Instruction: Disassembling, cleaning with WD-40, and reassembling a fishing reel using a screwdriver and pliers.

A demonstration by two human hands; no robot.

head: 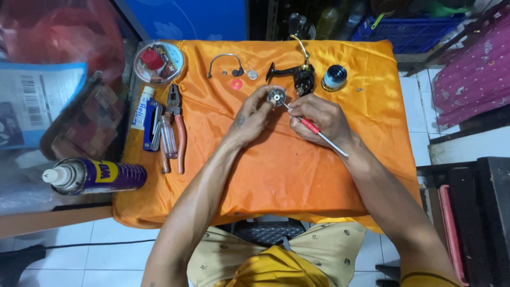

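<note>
Two hands meet over the middle of the orange cloth point(276, 175). The left hand point(254, 114) curls around a small round metal reel part point(277, 97), its thumb and fingers point(264, 96) pinched on the rim, so the part sits just above the cloth with its open round face turned up towards the camera and slightly towards the other hand. The right hand point(319, 117) holds a slim screwdriver point(314, 129) with a red and white handle, fingers pressed together around the shaft near the tip. The tool's long axis runs on a slant, tip up and to the left into the face of the part, handle end trailing down and to the right past the wrist.

As a judgement, the strip-down looks well under way: several pieces already lie loose beyond the fingertips, namely a wire bail arm point(224, 62), a red washer point(237, 84), a small silver disc point(252, 75), the black reel body with its handle point(297, 74) and a blue spool point(334, 77). What remains seems to be the fastener inside the held part; whether it is loose I cannot tell. Left of the left wrist lie pliers point(177, 119) and more screwdrivers point(167, 141), untouched.
</note>
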